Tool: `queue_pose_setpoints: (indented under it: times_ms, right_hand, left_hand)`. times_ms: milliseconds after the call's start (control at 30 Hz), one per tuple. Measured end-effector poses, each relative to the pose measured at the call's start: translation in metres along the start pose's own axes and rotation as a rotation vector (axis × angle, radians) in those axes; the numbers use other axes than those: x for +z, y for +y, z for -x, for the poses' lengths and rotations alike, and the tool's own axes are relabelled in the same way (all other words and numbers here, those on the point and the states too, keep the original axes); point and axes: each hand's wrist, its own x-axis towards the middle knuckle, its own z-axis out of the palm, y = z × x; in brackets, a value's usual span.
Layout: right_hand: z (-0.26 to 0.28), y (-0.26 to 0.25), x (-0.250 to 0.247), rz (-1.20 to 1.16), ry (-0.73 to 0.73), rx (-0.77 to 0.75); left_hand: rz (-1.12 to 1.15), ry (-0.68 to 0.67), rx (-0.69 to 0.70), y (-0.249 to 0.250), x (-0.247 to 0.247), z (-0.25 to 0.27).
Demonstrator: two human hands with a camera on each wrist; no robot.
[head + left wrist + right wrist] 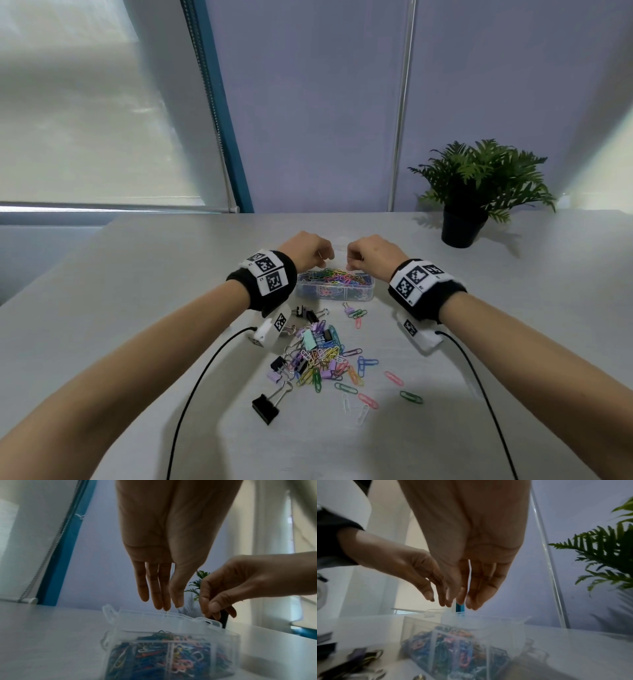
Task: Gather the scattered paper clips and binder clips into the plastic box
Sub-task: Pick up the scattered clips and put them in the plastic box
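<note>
A clear plastic box packed with coloured paper clips stands mid-table, its lid folded open at the back. My left hand hangs over the box's left side, fingers straight down just above the lid edge, holding nothing. Over the right side, my right hand points its relaxed fingers down, close to the lid's right latch; no clip shows in it. A heap of paper clips and binder clips lies nearer me, with a black binder clip at its front left.
A potted fern stands at the back right of the table. Loose paper clips trail to the right of the heap. Black cables run from both wrists toward me. A window blind and wall lie behind the table.
</note>
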Motion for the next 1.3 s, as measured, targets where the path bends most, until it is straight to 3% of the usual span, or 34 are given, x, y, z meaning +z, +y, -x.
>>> queue_pose_setpoints:
  times_ms: [100,267,533,667,900,1167,1300]
  right_hand:
    - [0.019,-0.001,-0.001,0.038,-0.018,-0.155]
    - [0.043,0.008,0.017,0.15,-0.263,-0.227]
    - [0.05,0.005,0.035,0.102,-0.275,-0.272]
    - [0.055,0.006,0.04,0.117,-0.261,-0.25]
    - [0.057,0.011,0.036,0.113,-0.296,-0.182]
    - [0.061,0.029,0.034,-0.064,-0.276,-0.174]
    - [0.055,0.032,0.011,-0.214,-0.186,-0.137]
  left_hand:
    - [-0.054,-0.004,0.098,0.005,0.003,0.013]
    - [-0.069,-0.109,0.177,0.015,0.013,0.032]
    - [0.061,-0.413,0.251,0.042,0.045,0.047]
    - [0.009,-0.391,0.306,0.068,0.062,0.057]
    - [-0.091,-0.348,0.242,0.076,0.085,0.062]
    - [-0.089,-0.366,0.253,0.077,0.086,0.062]
    - [-0.183,-0.349,0.316,0.079,0.086,0.066]
